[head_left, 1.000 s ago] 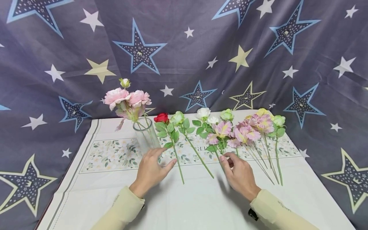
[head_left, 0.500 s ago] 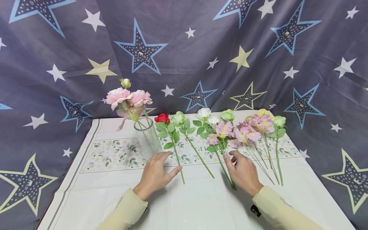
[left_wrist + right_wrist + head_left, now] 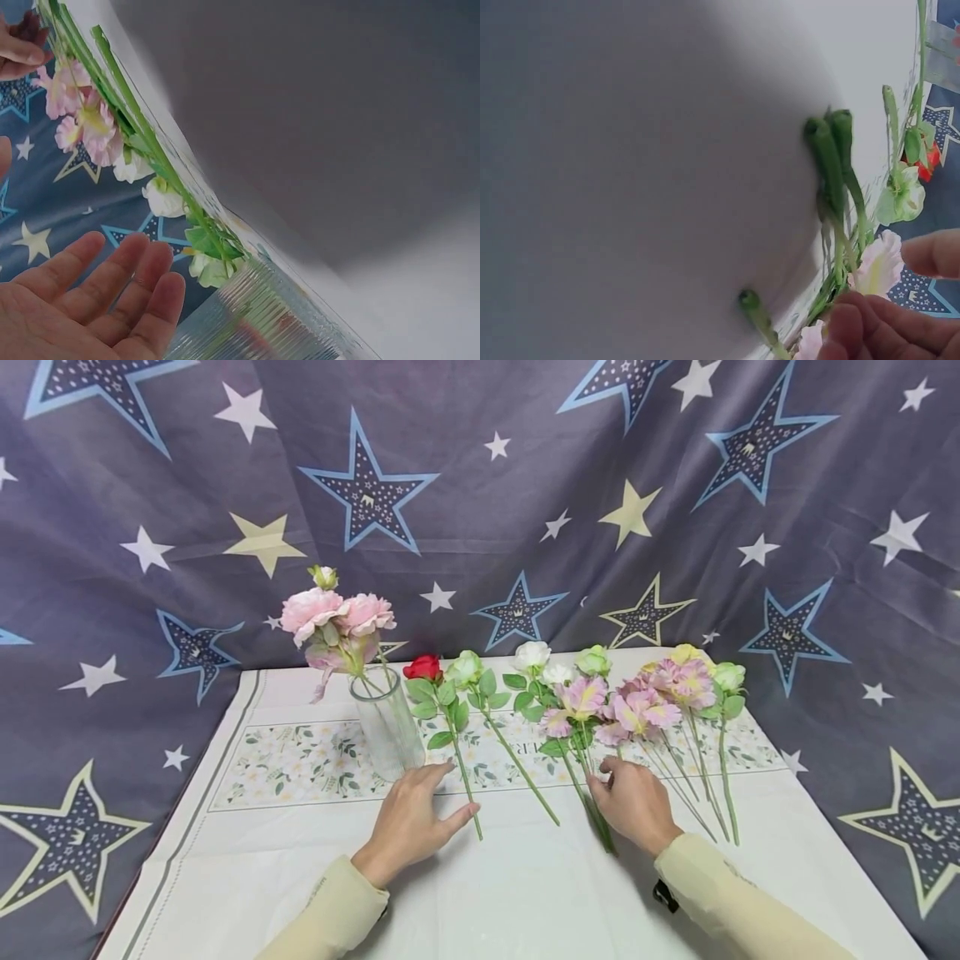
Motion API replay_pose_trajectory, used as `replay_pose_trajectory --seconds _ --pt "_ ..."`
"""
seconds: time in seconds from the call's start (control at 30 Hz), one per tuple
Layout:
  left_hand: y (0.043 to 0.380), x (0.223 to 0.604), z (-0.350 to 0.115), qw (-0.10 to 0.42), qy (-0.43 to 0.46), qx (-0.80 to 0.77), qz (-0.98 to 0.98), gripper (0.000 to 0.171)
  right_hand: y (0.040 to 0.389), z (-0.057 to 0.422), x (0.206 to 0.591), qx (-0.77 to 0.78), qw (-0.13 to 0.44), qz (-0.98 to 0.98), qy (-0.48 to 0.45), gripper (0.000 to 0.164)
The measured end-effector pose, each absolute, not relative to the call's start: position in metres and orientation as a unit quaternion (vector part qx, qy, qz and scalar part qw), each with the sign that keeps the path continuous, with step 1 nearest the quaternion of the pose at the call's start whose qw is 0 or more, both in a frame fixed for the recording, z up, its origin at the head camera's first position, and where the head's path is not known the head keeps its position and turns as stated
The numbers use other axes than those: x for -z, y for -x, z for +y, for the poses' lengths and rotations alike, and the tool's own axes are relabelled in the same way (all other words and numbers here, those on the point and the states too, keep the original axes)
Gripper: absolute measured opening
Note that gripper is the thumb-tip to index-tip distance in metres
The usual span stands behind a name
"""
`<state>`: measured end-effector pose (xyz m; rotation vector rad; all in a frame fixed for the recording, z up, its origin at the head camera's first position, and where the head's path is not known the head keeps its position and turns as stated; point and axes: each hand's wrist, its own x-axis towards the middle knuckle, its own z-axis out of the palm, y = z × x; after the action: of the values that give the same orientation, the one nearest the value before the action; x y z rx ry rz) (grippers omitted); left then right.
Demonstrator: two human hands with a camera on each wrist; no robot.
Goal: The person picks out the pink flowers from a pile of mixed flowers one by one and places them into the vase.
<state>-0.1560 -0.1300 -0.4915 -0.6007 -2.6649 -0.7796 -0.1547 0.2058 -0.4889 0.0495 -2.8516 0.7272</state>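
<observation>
My left hand [image 3: 408, 818] hovers with fingers spread between the ribbed clear vase [image 3: 386, 727] and the red rose [image 3: 423, 668]. In the left wrist view its fingers [image 3: 127, 285] are relaxed and hold nothing. Pink peonies [image 3: 363, 614] lean leftward in the vase. My right hand [image 3: 633, 802] is low beside the green stems [image 3: 588, 802] of the white roses, just under a pink-purple iris [image 3: 581, 697] with thin stems. From the right wrist, thumb [image 3: 934, 253] and curled fingers [image 3: 877, 322] stand apart; any contact with the stems is unclear.
A pale green rose [image 3: 465, 668] lies right of the red one. More pink irises [image 3: 637, 710], a yellow bloom [image 3: 686, 653] and another green rose [image 3: 727, 677] lie at the right. A floral runner [image 3: 292, 768] crosses the white table, before a star-patterned cloth [image 3: 450, 485].
My left hand has drawn slightly down and right. The right hand has shifted right, uncovering the lower ends of the green stems. Peonies in the vase have swung a little to the right.
</observation>
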Motion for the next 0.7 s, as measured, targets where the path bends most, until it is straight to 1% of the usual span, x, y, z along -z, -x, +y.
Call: replay_pose_trajectory --seconds 0.27,0.5,0.7 --pt "0.154 0.493 -0.129 0.142 0.208 0.274 -0.928 0.069 0.159 0.205 0.494 -0.217 0.055 -0.975 -0.006 0.022" --pt "0.154 0.493 -0.131 0.141 0.209 0.273 -0.928 0.068 0.160 0.204 0.497 -0.226 0.033 -0.974 0.000 0.041" --pt "0.152 0.494 -0.131 0.137 0.204 0.273 -0.930 0.069 0.162 0.203 0.501 -0.227 0.038 -0.973 -0.005 0.045"
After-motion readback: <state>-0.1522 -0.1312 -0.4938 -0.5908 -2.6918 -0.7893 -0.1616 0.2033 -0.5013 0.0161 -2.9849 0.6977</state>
